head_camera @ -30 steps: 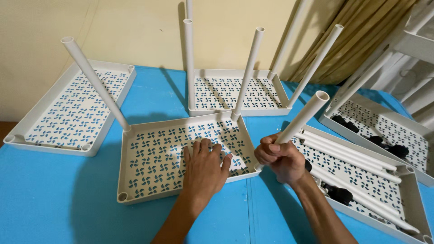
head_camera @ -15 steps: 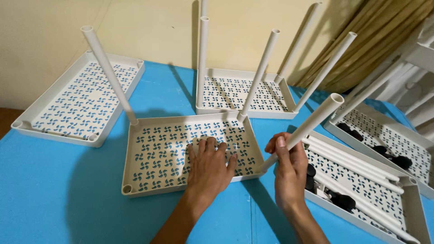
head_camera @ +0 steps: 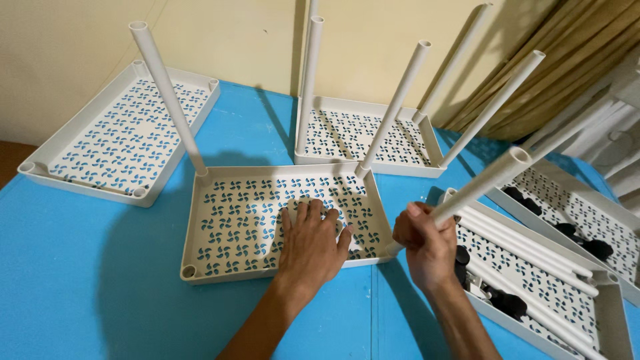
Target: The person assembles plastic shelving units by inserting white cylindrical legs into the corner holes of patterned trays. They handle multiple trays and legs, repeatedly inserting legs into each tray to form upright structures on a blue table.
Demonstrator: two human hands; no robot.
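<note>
At centre frame the left hand (head_camera: 312, 241) lies flat, fingers spread, pressing on the patterned white tray (head_camera: 227, 220) on the blue table (head_camera: 80, 280). Just right, the right hand (head_camera: 427, 243) is closed around a white tube (head_camera: 477, 188) slanting up from the tray's lower right corner.

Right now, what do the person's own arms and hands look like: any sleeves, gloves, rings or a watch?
Both forearms are bare, with no sleeves in view. The left hand and right hand wear no gloves, and no rings, watch or markings show.
</note>
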